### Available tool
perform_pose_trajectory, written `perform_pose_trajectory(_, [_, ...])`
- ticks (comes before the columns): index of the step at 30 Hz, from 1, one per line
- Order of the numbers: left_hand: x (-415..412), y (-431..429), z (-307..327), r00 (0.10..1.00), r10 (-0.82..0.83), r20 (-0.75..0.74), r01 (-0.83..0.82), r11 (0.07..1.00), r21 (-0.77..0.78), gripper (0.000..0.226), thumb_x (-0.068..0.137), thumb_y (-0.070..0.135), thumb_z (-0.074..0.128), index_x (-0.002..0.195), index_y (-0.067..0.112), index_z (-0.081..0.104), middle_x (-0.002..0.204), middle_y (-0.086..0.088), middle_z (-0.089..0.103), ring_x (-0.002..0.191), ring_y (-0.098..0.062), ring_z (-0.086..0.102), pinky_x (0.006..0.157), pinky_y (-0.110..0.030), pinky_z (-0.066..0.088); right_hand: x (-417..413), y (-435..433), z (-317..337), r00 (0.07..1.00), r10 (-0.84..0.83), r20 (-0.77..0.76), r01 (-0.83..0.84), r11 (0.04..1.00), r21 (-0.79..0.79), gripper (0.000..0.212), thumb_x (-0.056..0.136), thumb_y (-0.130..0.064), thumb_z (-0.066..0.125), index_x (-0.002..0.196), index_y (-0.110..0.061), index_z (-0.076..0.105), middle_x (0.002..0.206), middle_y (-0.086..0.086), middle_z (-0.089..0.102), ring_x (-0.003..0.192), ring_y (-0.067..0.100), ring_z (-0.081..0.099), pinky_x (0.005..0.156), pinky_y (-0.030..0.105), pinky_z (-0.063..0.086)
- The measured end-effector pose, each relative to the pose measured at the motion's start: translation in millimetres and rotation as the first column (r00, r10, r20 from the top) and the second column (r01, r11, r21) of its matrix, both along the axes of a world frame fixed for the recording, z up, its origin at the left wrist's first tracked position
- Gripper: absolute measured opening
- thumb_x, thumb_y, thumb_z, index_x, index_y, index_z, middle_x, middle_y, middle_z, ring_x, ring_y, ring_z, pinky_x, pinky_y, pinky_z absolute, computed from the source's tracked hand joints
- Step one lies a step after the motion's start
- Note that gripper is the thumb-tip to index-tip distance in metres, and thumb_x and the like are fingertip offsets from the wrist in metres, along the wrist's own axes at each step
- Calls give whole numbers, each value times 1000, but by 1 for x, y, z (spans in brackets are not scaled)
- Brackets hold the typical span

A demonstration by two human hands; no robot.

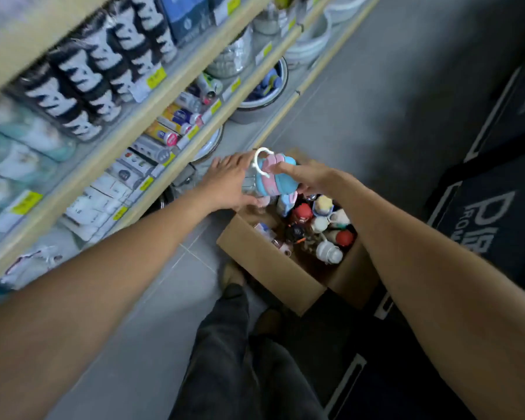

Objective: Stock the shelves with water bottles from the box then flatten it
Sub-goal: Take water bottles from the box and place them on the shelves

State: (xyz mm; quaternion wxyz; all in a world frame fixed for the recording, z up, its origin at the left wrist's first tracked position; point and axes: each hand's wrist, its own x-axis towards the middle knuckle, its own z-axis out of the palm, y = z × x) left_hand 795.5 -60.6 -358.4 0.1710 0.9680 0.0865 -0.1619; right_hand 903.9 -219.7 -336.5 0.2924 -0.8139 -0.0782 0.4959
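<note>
Both arms reach far out over the open box [273, 262], right hand [308, 177] wrapped around a blue and pink bottle [275, 177], left hand [229, 183] cupping its left side. Best to carry it level to the shelves [176, 165] at left, setting it upright beside similar stock.

Probably shop, price-tagged shelves [152, 116], packaged goods [82, 74]

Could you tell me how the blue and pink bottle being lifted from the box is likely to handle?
The blue and pink bottle looks like rigid plastic and probably empty, so likely light. Its rounded body may roll if laid sideways on a shelf. The white loop handle offers a grip; both hands currently steady it.
</note>
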Motion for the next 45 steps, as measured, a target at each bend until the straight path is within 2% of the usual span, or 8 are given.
perform_pose_trajectory(4, [-45,15,83,982,145,124,-151,988,40,95,71,56,71,141,10,28,138,-9,42,126,-28,43,94,-41,41,-12,36,69,990,133,55,-137,988,76,103,41,-80,67,110,-4,62,96,17,69,82,33,67,77,39,53])
perform_pose_trajectory(8, [-91,28,145,905,378,197,-375,925,-51,91,66,62,71,137,18,33,132,-4,50,118,-25,51,86,-38,46,-49,66,164,951,241,195,-268,955,126,65,86,-69,43,108,-9,55,77,7,52,63,20,49,59,28,41])
perform_pose_trajectory(14, [-147,50,232,718,653,241,-605,756,-248,82,61,71,67,123,24,44,112,7,58,100,-18,58,83,-35,49,-99,113,256,872,280,402,-414,860,298,73,88,-65,44,134,-10,51,135,10,53,121,27,52,104,41,41])
perform_pose_trajectory(24, [-297,73,376,405,829,387,-633,559,-535,30,75,54,68,93,33,56,91,11,65,82,-10,61,66,-25,43,-239,163,400,800,271,536,-569,626,533,26,95,-36,53,100,-13,63,89,2,55,75,12,50,63,21,36])
perform_pose_trajectory(28, [-368,63,429,260,878,401,-637,468,-613,28,79,51,67,87,28,55,85,6,64,64,-13,59,56,-25,45,-310,169,448,836,339,432,-549,552,628,23,90,-37,59,82,-15,60,87,6,51,72,15,48,72,29,38])
perform_pose_trajectory(31, [-410,61,460,194,866,461,-636,469,-613,76,54,79,66,107,25,59,97,2,69,74,-16,65,63,-29,52,-353,175,478,845,370,387,-528,459,714,24,90,-37,60,98,-14,62,97,7,59,85,18,53,88,30,46])
perform_pose_trajectory(40, [-509,68,544,-46,771,636,-639,466,-612,57,77,34,74,120,10,47,108,-1,61,74,-2,55,47,-8,41,-468,187,551,837,454,304,-477,335,813,58,89,-53,55,118,-3,59,104,19,68,93,29,67,92,36,54])
perform_pose_trajectory(45, [-559,63,576,-184,675,715,-725,398,-562,71,70,47,76,121,12,42,109,1,55,102,-20,56,86,-35,50,-525,190,589,806,458,376,-550,343,762,67,84,-62,55,119,-5,52,102,15,67,83,25,69,76,33,56])
